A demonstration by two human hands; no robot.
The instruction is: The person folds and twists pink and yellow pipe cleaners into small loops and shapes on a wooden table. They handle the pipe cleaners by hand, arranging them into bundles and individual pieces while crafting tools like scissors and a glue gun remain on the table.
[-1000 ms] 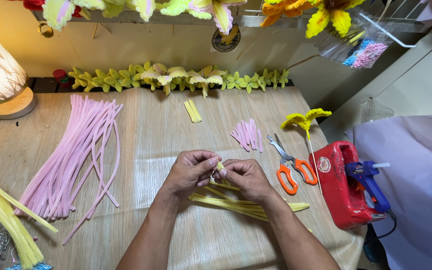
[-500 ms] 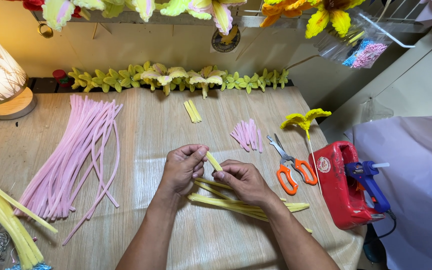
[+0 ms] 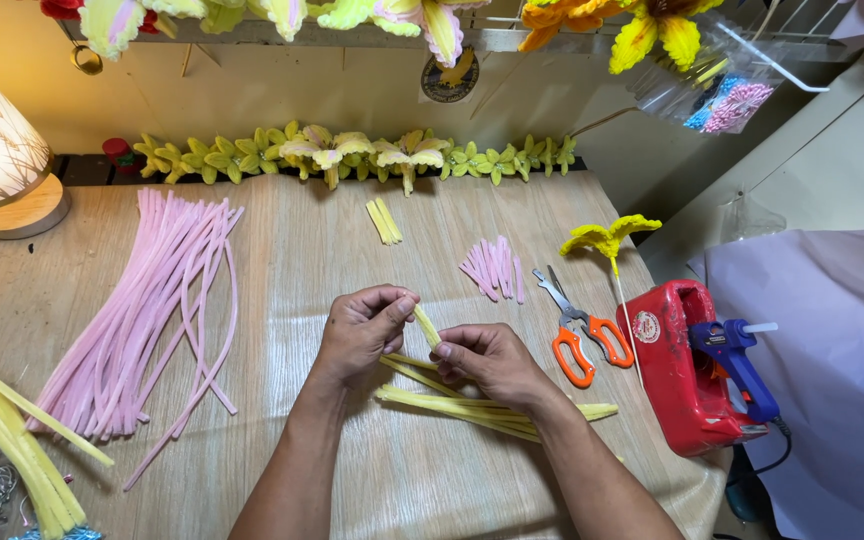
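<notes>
head view: left hand (image 3: 360, 330) and right hand (image 3: 487, 358) meet over mid bench (image 3: 312, 250), fingers of both closed on a short yellow chenille stem (image 3: 426, 325) held tilted between them. more yellow stems (image 3: 472, 408) lie under the right hand. pink stems (image 3: 147, 300) spread to the left, short pink pieces (image 3: 495, 268) and orange-handled scissors (image 3: 577, 335) to the right, blue glue gun (image 3: 737, 360) on a red stand (image 3: 677, 375) at the bench edge.
</notes>
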